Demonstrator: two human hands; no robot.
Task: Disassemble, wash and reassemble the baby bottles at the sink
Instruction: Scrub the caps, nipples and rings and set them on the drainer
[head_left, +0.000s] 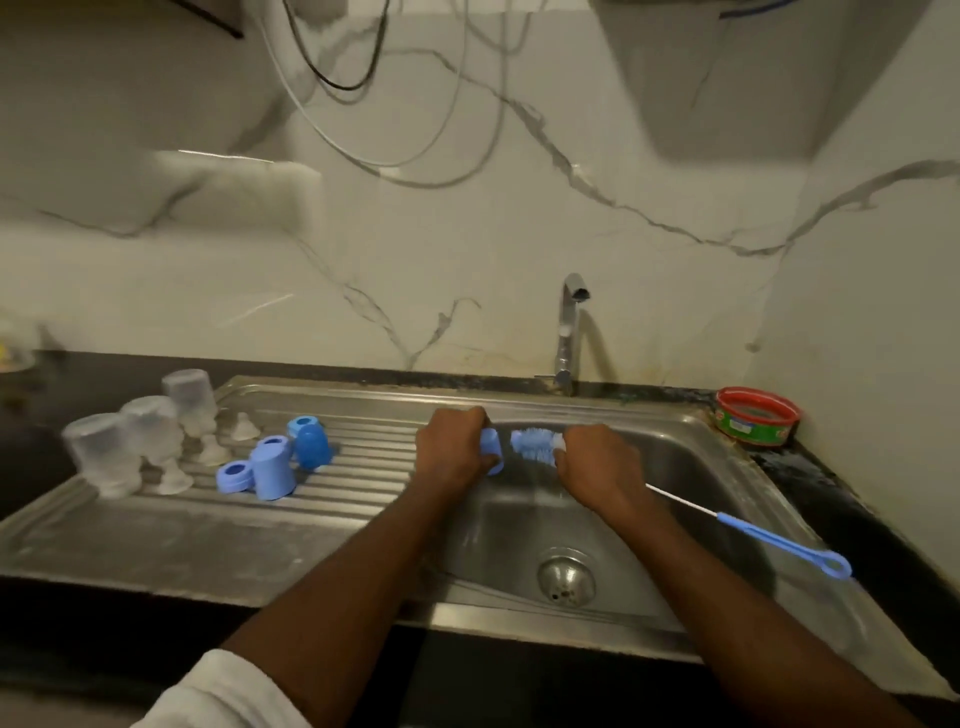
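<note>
Just left of the frame's centre, the left hand (453, 451) is curled around a pale blue bottle cap (491, 451), its open mouth turned toward the brush. The right hand (597, 467) pinches the bottle brush (535, 446) close behind its blue bristles, and the bristle tip sits just beside the cap, not yet clearly inside. Both are held over the sink (675, 467).

To scrub well, the brush likely needs to go fully into the cap and twist against the inner wall while the left hand keeps the cap steady (a grip this near the bristles should help control).

At left centre, on the draining board (156, 525), stand three clear bottles (150, 431) upside down, with nipples (244, 427) and blue rings and caps (270, 470) beside them.

The cap's inside is hidden by fingers. The tap (569, 332) shows no visible stream, though blur makes that uncertain.
</note>
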